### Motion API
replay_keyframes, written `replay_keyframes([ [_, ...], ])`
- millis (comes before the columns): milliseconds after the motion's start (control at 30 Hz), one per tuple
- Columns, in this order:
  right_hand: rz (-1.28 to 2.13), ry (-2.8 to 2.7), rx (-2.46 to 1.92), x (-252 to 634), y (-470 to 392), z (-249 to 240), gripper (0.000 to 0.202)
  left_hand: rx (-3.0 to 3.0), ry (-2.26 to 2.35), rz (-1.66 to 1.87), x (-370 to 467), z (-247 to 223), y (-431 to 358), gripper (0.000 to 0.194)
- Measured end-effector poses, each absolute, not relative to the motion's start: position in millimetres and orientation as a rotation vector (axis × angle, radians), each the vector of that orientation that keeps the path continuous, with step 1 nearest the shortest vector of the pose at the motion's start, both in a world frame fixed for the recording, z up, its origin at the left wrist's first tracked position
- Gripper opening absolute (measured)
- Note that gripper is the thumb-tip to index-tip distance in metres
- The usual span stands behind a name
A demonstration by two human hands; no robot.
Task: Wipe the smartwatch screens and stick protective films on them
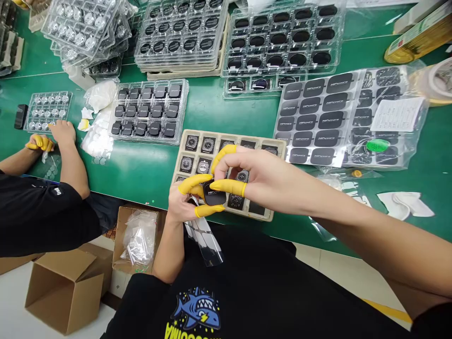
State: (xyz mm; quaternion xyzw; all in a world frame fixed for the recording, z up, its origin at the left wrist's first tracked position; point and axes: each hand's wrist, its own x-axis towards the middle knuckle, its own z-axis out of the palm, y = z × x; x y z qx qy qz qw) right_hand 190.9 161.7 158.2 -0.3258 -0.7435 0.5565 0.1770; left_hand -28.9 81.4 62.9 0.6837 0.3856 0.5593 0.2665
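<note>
Yellow finger cots cover several fingertips of both my hands. My left hand [185, 200] grips a small black rounded-square watch body [215, 195] with pale lettering on its face. A glossy strip of film [205, 240] hangs from the same hand toward my lap. From the right, my right hand [243, 172] reaches in, its thumb and fingertips closed at the upper edge of the watch body. Beneath both hands lies a beige compartment tray [259, 214] with dark watch bodies in its cells; my hands hide part of it.
Sheets of black lettered stickers [305, 122] lie right of the tray. Clear trays of black round-windowed parts [282, 40] stand behind. A clear tray of black squares [146, 110] is at left, near a co-worker's hands [63, 134]. Cardboard boxes [67, 287] stand below the table edge.
</note>
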Motion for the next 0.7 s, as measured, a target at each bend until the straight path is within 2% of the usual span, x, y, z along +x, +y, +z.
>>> replay_keyframes([
  [167,1.6,-1.995,-0.929,192.2,160.6,153.5,0.012,1.781,0.97,1.587,-27.1,61.3,81.7,0.067],
  [333,1.818,-1.71,-0.963,198.6,154.9,140.0,0.038,1.653,1.027,1.523,-29.0,55.0,74.8,0.071],
  [467,2.058,-1.632,-0.949,193.6,142.1,126.7,0.049,1.634,1.113,1.478,-29.6,48.4,72.0,0.075],
  [600,2.161,-1.512,-0.937,182.5,131.9,123.0,0.047,1.675,1.103,1.45,-28.6,48.0,71.7,0.062],
  [700,2.146,-1.449,-0.943,177.8,129.9,124.5,0.042,1.67,1.106,1.433,-27.6,51.2,70.9,0.064],
])
